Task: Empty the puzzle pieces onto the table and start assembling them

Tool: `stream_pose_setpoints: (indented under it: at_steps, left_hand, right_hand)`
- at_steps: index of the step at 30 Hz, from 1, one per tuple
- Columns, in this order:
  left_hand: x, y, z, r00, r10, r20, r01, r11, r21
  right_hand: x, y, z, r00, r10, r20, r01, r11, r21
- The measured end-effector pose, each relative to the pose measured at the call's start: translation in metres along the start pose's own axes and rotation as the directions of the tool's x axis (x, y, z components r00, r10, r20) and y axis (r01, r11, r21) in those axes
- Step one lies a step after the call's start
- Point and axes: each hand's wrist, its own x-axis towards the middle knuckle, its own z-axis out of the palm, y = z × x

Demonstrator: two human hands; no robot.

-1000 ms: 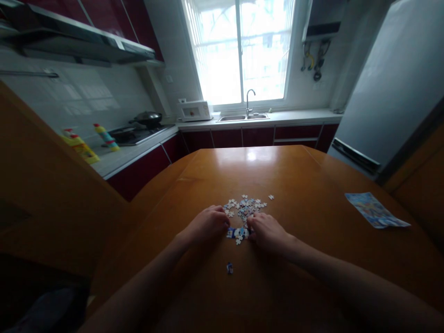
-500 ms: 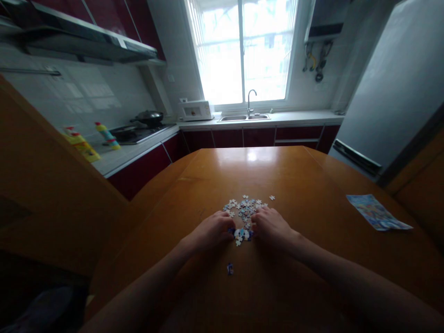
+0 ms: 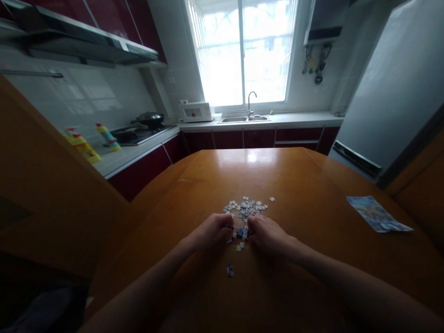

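Observation:
A short joined strip of blue and white puzzle pieces [image 3: 239, 233] lies on the wooden table [image 3: 298, 185] between my two hands. My left hand [image 3: 210, 232] pinches its left end with curled fingers. My right hand [image 3: 265, 234] pinches its right end the same way. A loose white piece [image 3: 239, 246] lies just below the strip. Beyond my hands sits a pile of several loose pieces [image 3: 247, 206], mostly white side up. One small blue piece [image 3: 229, 270] lies alone nearer to me.
A printed picture sheet [image 3: 378, 214] lies at the table's right edge. Behind are a counter with sink [image 3: 243, 119], microwave [image 3: 195, 112], stove with pan [image 3: 147, 121], bottles [image 3: 83, 145] at left, and a fridge [image 3: 391, 88] at right.
My hands have closed in toward each other on the strip, which now looks shorter. One white piece has come off and lies below it.

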Motion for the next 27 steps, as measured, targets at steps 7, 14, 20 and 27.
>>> stream_pose_setpoints:
  at_steps: [7,14,20,27]
  left_hand:
    - [0.006,-0.004,0.005,0.981,0.067,-0.182,-0.078,0.995,-0.059]
    - [0.009,-0.006,0.008,0.969,0.044,-0.244,-0.053,0.998,-0.030]
    - [0.011,-0.017,0.012,0.961,-0.004,-0.277,0.004,1.000,0.001]
    - [0.009,-0.018,0.011,0.901,0.214,-0.377,-0.083,0.939,0.335]
  right_hand:
    - [0.009,0.008,0.002,0.992,0.007,-0.123,0.002,0.997,0.075]
    - [0.014,0.011,0.000,0.994,-0.007,-0.108,0.029,0.979,0.201]
    - [0.024,0.019,0.009,0.987,0.009,-0.157,0.045,0.941,0.336]
    - [0.030,0.028,0.000,0.964,0.091,-0.251,-0.007,0.949,0.316]
